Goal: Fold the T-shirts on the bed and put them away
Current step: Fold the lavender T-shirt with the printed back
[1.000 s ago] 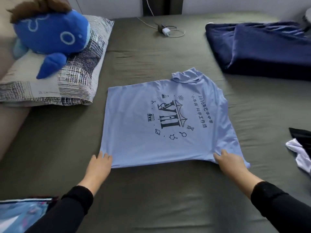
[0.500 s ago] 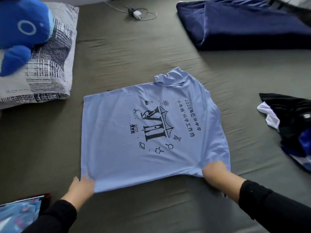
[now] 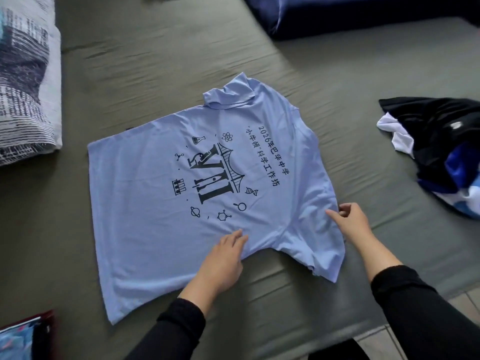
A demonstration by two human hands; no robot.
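Head view: 1 light-blue T-shirt [image 3: 161, 203], printed side up, centre of olive bed [image 3: 155, 61]; left hand [image 3: 223, 261] at 6 o'clock, fingers flat and together on its hem; right hand [image 3: 353, 222] at 4 o'clock, fingertips pinching the cloth edge; dark garment pile [image 3: 441, 141] at 3 o'clock; patterned pillow [image 3: 26, 81] at 10 o'clock

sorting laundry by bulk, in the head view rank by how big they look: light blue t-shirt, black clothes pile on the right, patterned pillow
1. light blue T-shirt
2-3. Unsure: black clothes pile and patterned pillow are both cut off by the frame edge.
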